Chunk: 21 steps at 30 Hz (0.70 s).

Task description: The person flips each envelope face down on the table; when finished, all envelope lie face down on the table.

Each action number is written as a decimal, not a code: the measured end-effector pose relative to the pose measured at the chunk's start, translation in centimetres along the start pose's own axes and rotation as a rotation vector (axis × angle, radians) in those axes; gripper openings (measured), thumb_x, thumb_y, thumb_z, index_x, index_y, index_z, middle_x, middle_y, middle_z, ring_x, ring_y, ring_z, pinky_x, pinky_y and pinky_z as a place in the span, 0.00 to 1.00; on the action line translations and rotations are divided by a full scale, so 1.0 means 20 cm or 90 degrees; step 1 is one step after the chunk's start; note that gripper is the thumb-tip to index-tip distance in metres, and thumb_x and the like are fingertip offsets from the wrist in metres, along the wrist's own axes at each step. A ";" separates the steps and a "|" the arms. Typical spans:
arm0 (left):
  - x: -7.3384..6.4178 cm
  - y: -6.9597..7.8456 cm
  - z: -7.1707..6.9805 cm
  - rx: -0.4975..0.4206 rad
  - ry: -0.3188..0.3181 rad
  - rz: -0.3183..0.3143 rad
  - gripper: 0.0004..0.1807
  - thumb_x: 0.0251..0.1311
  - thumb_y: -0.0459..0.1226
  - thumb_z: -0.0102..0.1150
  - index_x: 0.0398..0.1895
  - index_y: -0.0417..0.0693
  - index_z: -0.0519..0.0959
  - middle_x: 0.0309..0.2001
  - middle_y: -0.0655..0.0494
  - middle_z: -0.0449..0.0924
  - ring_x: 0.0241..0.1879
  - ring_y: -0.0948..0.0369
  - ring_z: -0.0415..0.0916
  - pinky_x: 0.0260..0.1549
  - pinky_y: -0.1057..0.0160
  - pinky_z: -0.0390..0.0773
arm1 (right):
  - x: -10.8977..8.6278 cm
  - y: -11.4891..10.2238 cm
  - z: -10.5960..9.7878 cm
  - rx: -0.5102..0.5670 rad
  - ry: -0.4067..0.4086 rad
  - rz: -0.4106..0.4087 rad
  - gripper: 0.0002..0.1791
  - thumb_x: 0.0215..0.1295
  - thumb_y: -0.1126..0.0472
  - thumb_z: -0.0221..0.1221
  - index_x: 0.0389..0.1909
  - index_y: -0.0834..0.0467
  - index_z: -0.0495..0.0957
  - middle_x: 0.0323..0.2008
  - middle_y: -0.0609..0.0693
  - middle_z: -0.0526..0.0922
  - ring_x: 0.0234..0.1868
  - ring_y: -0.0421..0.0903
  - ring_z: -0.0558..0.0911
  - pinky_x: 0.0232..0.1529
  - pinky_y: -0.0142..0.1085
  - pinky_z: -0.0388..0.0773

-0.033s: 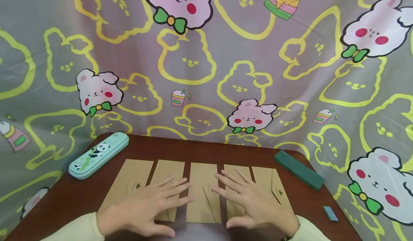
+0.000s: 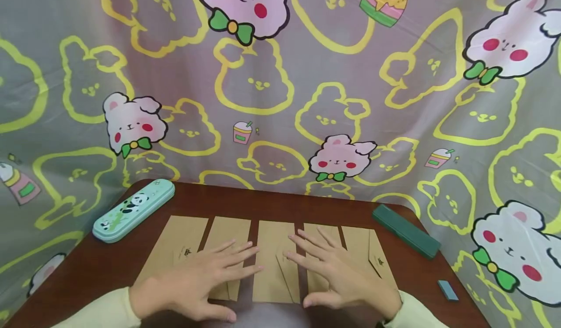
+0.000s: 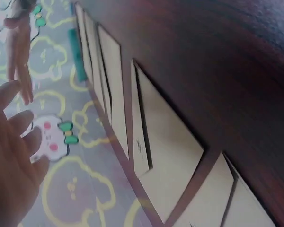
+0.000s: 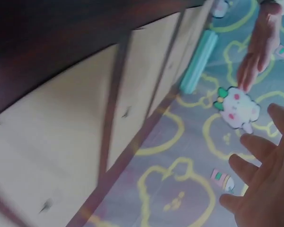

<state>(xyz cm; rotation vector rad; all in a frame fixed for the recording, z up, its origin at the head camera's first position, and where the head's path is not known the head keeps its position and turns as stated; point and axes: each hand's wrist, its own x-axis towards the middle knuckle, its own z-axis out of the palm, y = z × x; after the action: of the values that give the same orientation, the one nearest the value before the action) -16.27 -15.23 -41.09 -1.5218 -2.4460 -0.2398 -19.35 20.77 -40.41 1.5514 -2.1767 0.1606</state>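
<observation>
Several brown paper envelopes [image 2: 272, 274] lie side by side in a row on the dark wooden table. My left hand [image 2: 201, 279] is over the two left envelopes, palm down with fingers spread. Above the two right envelopes is my right hand [image 2: 337, 274], its fingers also spread. Neither hand holds anything. Both wrist views show the hands raised off the envelopes, with a gap below the left fingers [image 3: 23, 137] and the right fingers [image 4: 258, 146]. Parts of the envelopes are hidden under the hands in the head view. Small dark prints mark some envelopes.
At the back left lies a mint pencil case [image 2: 133, 211] with a panda picture. A dark green case [image 2: 405, 230] lies at the back right, and a small blue block [image 2: 448, 290] near the right edge. A patterned curtain [image 2: 280, 94] hangs behind the table.
My right hand has shifted very slightly to the left over the envelopes. The left hand and the objects stay practically where they were.
</observation>
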 end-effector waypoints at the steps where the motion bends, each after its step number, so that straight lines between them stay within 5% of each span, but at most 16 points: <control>1: -0.01 -0.01 -0.01 -0.015 0.004 -0.017 0.47 0.65 0.66 0.57 0.83 0.69 0.51 0.83 0.59 0.50 0.80 0.51 0.57 0.71 0.47 0.66 | 0.04 0.00 0.01 0.010 -0.005 0.010 0.44 0.71 0.25 0.44 0.78 0.47 0.63 0.79 0.54 0.64 0.78 0.56 0.67 0.83 0.50 0.38; 4: -0.03 -0.05 -0.03 -0.037 0.046 -0.050 0.40 0.66 0.61 0.61 0.79 0.66 0.62 0.78 0.57 0.64 0.74 0.50 0.68 0.64 0.43 0.75 | 0.17 0.02 0.05 0.054 -0.009 0.038 0.41 0.71 0.30 0.53 0.77 0.46 0.64 0.76 0.50 0.68 0.76 0.51 0.70 0.80 0.57 0.53; 7: -0.06 -0.12 -0.05 -0.045 0.105 -0.083 0.24 0.65 0.50 0.67 0.64 0.58 0.81 0.63 0.58 0.82 0.61 0.54 0.81 0.55 0.48 0.82 | 0.32 0.05 0.11 0.099 -0.013 0.069 0.33 0.70 0.36 0.60 0.71 0.46 0.73 0.69 0.46 0.77 0.71 0.46 0.75 0.74 0.58 0.63; 10: -0.13 -0.18 -0.10 -0.081 0.154 -0.161 0.07 0.61 0.40 0.71 0.43 0.59 0.88 0.45 0.64 0.89 0.46 0.63 0.86 0.44 0.58 0.85 | 0.51 0.11 0.21 0.145 -0.029 0.085 0.26 0.69 0.42 0.64 0.64 0.48 0.80 0.61 0.45 0.84 0.64 0.42 0.81 0.69 0.48 0.72; 13: -0.22 -0.22 -0.13 -0.087 0.179 -0.251 0.05 0.61 0.38 0.71 0.35 0.63 0.88 0.37 0.70 0.88 0.39 0.71 0.84 0.36 0.64 0.84 | 0.72 0.16 0.33 0.181 -0.075 0.101 0.23 0.70 0.45 0.64 0.61 0.51 0.82 0.56 0.45 0.86 0.54 0.40 0.86 0.59 0.38 0.79; 17: -0.30 -0.26 -0.14 -0.086 0.147 -0.309 0.04 0.63 0.38 0.69 0.35 0.61 0.88 0.35 0.69 0.89 0.39 0.70 0.84 0.37 0.62 0.84 | 0.96 0.22 0.49 0.192 -0.155 0.143 0.24 0.71 0.46 0.63 0.63 0.52 0.81 0.56 0.46 0.86 0.51 0.41 0.86 0.53 0.33 0.80; 21: -0.36 -0.29 -0.12 -0.122 0.050 -0.395 0.09 0.63 0.42 0.70 0.44 0.53 0.87 0.44 0.62 0.89 0.48 0.58 0.86 0.46 0.52 0.84 | 1.15 0.22 0.66 0.158 -0.228 0.219 0.24 0.70 0.42 0.62 0.62 0.49 0.82 0.55 0.44 0.85 0.55 0.40 0.83 0.53 0.35 0.80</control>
<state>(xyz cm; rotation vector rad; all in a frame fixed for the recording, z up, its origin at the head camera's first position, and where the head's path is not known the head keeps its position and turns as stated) -18.01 -24.62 -41.06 -0.7422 -2.8227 -0.6454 -33.26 -2.18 -41.55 1.4004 -2.7923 0.2899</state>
